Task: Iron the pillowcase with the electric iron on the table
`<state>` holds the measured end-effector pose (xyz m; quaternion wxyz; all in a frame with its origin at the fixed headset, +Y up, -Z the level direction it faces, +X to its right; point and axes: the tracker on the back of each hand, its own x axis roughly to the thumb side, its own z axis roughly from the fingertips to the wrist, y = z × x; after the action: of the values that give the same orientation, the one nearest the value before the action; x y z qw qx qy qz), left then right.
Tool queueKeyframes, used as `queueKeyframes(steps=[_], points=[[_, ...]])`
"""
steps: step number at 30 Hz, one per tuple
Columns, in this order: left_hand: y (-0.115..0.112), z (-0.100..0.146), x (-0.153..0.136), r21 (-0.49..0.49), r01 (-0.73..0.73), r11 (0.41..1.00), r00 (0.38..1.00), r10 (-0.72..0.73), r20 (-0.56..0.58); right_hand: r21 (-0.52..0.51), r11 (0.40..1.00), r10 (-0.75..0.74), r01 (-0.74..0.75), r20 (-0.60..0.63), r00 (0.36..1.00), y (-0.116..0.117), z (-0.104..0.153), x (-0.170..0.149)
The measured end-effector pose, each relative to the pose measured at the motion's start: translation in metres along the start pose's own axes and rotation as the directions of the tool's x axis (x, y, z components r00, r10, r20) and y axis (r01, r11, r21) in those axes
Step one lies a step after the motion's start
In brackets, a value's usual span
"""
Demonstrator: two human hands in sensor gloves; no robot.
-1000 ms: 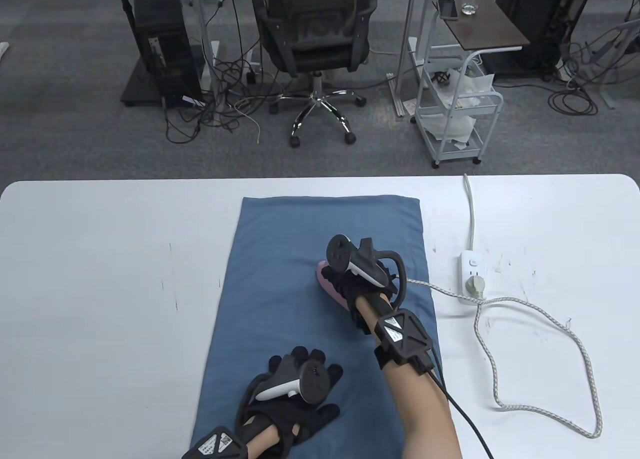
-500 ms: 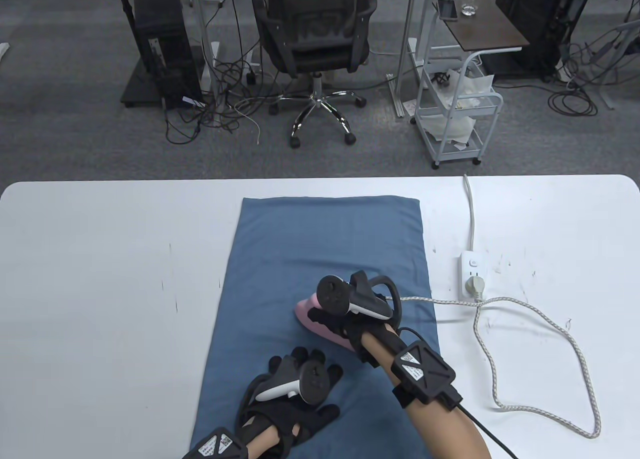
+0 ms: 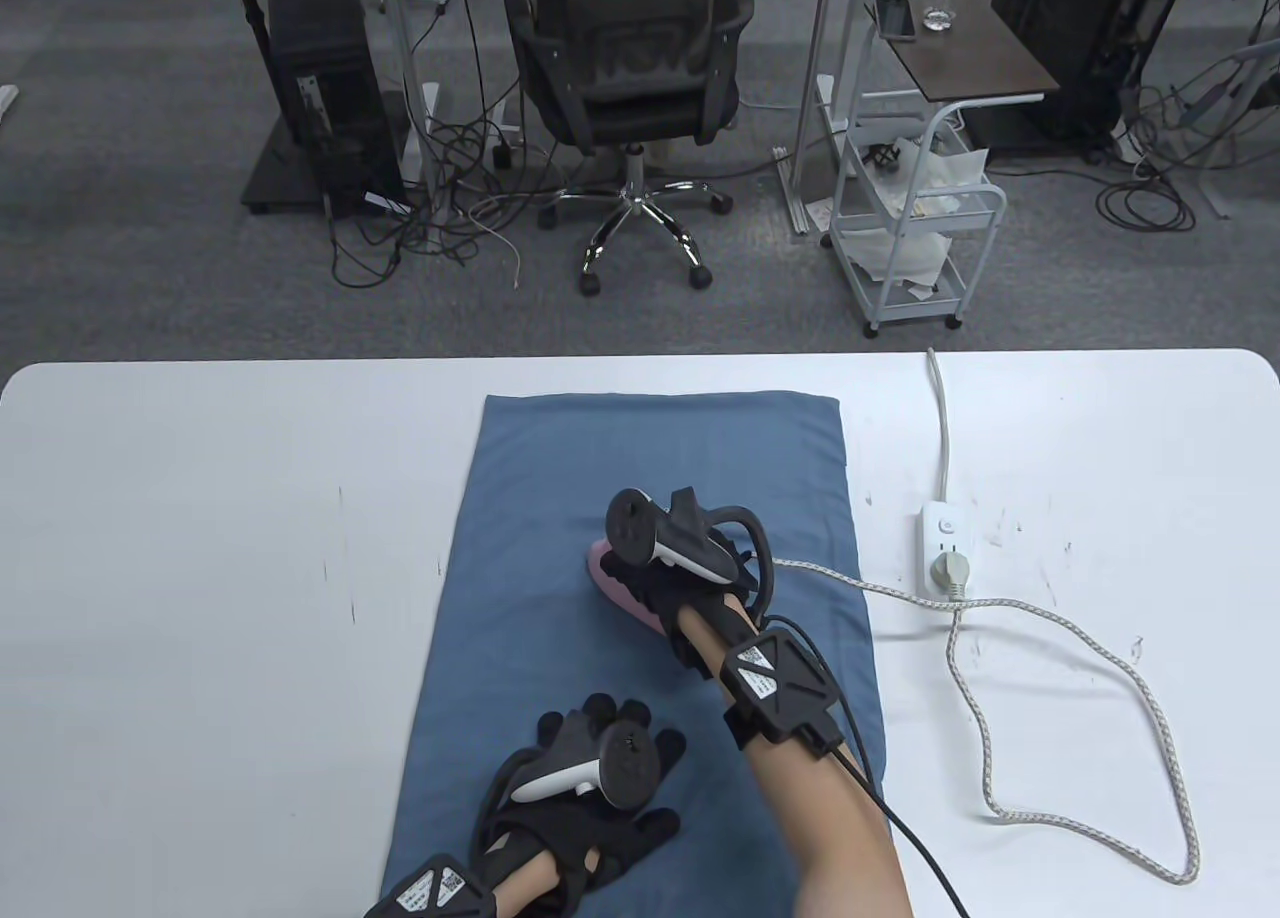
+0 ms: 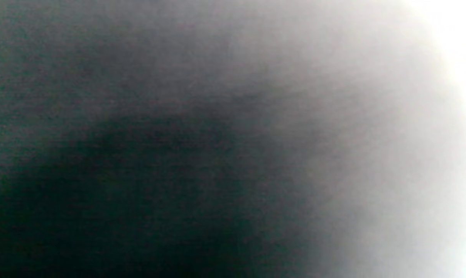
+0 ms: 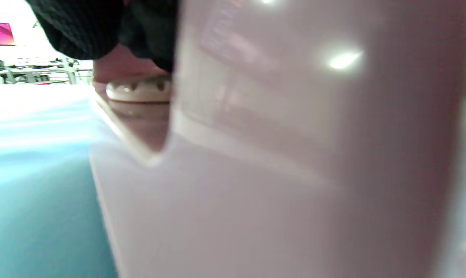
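A blue pillowcase [image 3: 640, 458] lies flat along the middle of the white table [image 3: 200, 558]. On its middle stands a pink electric iron [image 3: 615, 588], nose pointing left and away. My right hand [image 3: 670, 583] grips the iron's handle from above and hides most of it. In the right wrist view the iron's pink body [image 5: 294, 154] fills the frame, with blue cloth [image 5: 36, 193] beside it. My left hand [image 3: 600, 768] rests flat on the pillowcase's near end, fingers spread. The left wrist view is a dark blur.
The iron's braided cord [image 3: 1000, 658] loops over the table's right side to a white power strip [image 3: 945, 556]. Beyond the far edge stand an office chair [image 3: 630, 68] and a white trolley [image 3: 915, 228].
My right hand pulled the iron toward me, then pushed it away again; it now stands a little left of where it was a second ago. The left hand has not moved.
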<state>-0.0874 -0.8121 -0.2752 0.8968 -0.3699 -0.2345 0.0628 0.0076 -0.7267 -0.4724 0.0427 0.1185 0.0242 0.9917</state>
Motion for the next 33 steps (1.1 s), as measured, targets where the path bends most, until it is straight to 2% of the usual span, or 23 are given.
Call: queueKeyframes(steps=[5,9,14,18,21,29,33], points=[[0.0,0.0,0.0,0.0,0.0,1.0,1.0,0.0,0.001,-0.015,0.999,-0.046,0.047,0.018,0.999,-0.002,0.004,-0.004],[0.0,0.0,0.0,0.0,0.0,1.0,1.0,0.0,0.001,-0.026,0.991,-0.123,0.129,0.171,0.978,-0.006,0.034,0.003],[0.0,0.0,0.0,0.002,0.0,1.0,1.0,0.0,0.001,-0.002,1.0,-0.025,0.027,0.301,0.953,-0.005,0.065,0.023],[0.0,0.0,0.001,0.001,0.001,1.0,1.0,-0.001,0.001,0.054,0.998,0.001,-0.021,0.352,0.936,0.002,0.073,0.036],[0.0,0.0,0.001,0.002,0.001,1.0,1.0,-0.001,0.001,0.03,0.998,0.034,-0.047,0.334,0.942,0.004,0.064,0.042],[0.0,0.0,0.0,0.001,0.001,1.0,1.0,-0.001,0.0,0.004,1.0,0.015,-0.015,0.117,0.993,0.003,-0.01,0.04],[0.0,0.0,0.0,0.001,0.0,1.0,1.0,0.0,0.001,0.016,1.0,-0.013,0.011,0.092,0.996,0.002,-0.02,0.039]])
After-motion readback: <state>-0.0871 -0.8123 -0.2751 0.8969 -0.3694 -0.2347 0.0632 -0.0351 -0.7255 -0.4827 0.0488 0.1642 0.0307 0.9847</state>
